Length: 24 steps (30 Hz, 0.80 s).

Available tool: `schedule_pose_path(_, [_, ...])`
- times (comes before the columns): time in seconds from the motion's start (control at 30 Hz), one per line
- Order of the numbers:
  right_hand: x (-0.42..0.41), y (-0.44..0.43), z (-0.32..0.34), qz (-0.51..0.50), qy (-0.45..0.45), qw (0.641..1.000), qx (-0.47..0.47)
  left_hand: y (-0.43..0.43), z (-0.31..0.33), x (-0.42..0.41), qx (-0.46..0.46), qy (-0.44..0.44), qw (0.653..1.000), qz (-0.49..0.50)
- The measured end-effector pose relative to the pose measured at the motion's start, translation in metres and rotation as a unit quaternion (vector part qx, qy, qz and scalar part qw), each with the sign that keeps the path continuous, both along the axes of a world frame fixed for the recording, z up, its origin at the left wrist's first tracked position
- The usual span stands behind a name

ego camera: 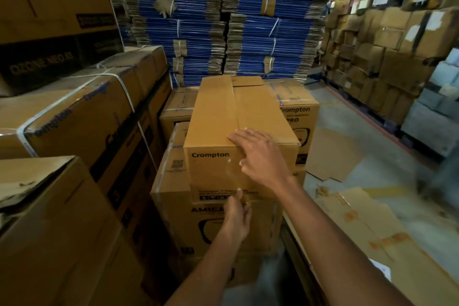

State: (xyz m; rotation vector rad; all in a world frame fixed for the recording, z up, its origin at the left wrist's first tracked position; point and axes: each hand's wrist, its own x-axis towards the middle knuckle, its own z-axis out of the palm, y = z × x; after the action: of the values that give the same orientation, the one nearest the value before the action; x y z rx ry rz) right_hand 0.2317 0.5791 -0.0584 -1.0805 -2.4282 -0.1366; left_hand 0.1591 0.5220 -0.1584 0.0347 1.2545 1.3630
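Observation:
A tall brown carton printed "Crompton" stands on top of other printed cartons in the middle of the view. My right hand lies over its near top edge, fingers straight on the lid seam and thumb down the front face. My left hand is lower, at the carton's bottom front edge, thumb and fingers pinched together. It seems to pinch a strip of clear tape that runs down the front face as a faint sheen.
Strapped Crompton cartons are stacked close on the left. Tied bundles of flattened blue cartons fill the back. A wall of brown boxes stands on the right. Flattened cardboard lies on the grey floor to the right.

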Motion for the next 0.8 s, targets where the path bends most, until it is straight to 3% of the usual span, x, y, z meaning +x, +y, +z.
schedule_pose_path(0.13, [0.006, -0.003, -0.02, 0.014, -0.002, 1.0, 0.015, -0.009, 0.013, -0.016, -0.024, 0.106, 0.983, -0.145])
schedule_pose_path(0.23, [0.004, -0.005, -0.022, 0.018, 0.008, 1.0, 0.011, -0.018, 0.046, -0.029, 0.018, 0.294, 0.932, -0.21])
schedule_pose_path(0.3, [0.004, -0.005, -0.022, 0.022, 0.029, 0.999, 0.005, -0.021, 0.076, -0.042, 0.076, 0.453, 0.869, -0.185])
schedule_pose_path(0.37, [0.004, -0.005, -0.022, 0.026, 0.067, 0.997, -0.002, -0.021, 0.106, -0.054, 0.12, 0.605, 0.773, -0.144])
schedule_pose_path(0.43, [0.003, -0.006, -0.02, 0.024, 0.088, 0.996, -0.009, -0.014, 0.129, -0.062, 0.163, 0.693, 0.699, -0.069])
schedule_pose_path(0.5, [0.001, -0.006, -0.017, 0.018, 0.094, 0.995, -0.022, 0.005, 0.141, -0.073, 0.191, 0.738, 0.644, -0.06])
schedule_pose_path(0.63, [-0.002, -0.004, -0.008, 0.006, 0.082, 0.996, -0.044, 0.055, 0.126, -0.091, 0.171, 0.775, 0.572, -0.209])
schedule_pose_path(0.8, [0.006, 0.002, -0.001, -0.03, 0.063, 0.997, -0.037, 0.086, 0.12, -0.096, 0.171, 0.792, 0.525, -0.258])
